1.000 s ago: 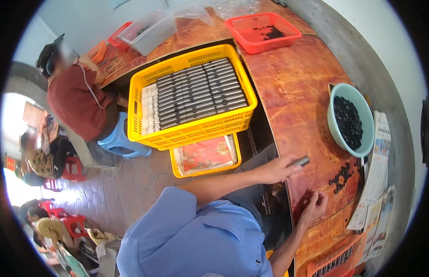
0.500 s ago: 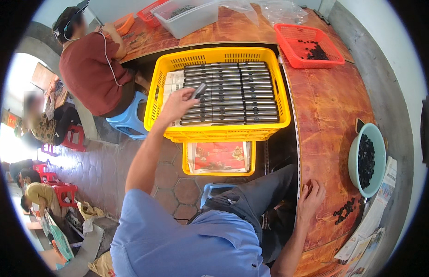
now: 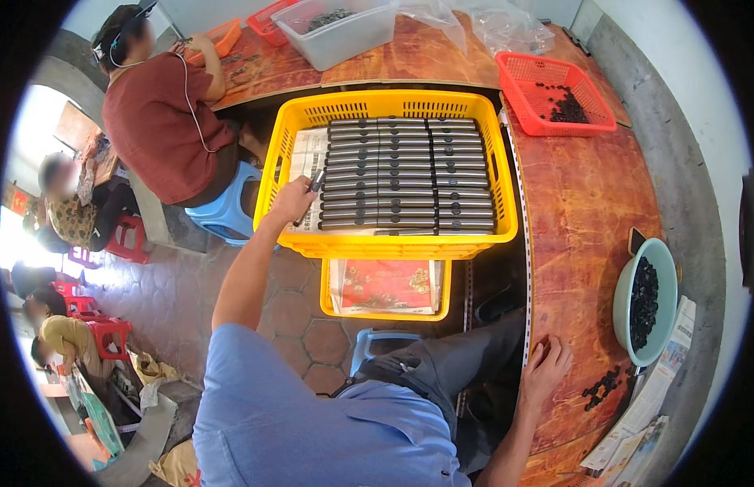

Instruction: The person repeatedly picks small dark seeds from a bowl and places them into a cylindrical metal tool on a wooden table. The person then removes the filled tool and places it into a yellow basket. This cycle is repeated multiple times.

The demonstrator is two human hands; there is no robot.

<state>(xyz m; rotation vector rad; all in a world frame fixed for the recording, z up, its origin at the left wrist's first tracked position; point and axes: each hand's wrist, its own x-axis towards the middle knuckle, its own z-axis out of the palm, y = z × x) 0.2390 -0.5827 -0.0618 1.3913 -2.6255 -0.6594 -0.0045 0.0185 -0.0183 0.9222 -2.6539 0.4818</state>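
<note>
My left hand [image 3: 293, 200] is closed on a short grey metal tube [image 3: 317, 180], held slanted over the left side of a yellow plastic crate [image 3: 263, 213]. Inside that crate, dark metal tubes [image 3: 405, 173] with black round parts lie in close rows, with printed newspaper [image 3: 309, 146] along their left side. Resting on the wooden table [image 3: 584, 211] at its near edge, my right hand [image 3: 547, 367] has its fingers curled in. A dark spot shows between its thumb and fingers, too small to name.
A pale green bowl [image 3: 670, 280] of black pieces stands at right, with loose black pieces [image 3: 604, 388] beside it. A red basket [image 3: 513, 93] and a translucent bin [image 3: 360, 45] sit farther off. A lower yellow crate [image 3: 325, 292] is below. A person in a maroon shirt [image 3: 159, 122] sits at left.
My left hand has moved left and toward me with the tube, from above the rows to the crate's left side. The view has shifted slightly; my right hand stays at the table edge.
</note>
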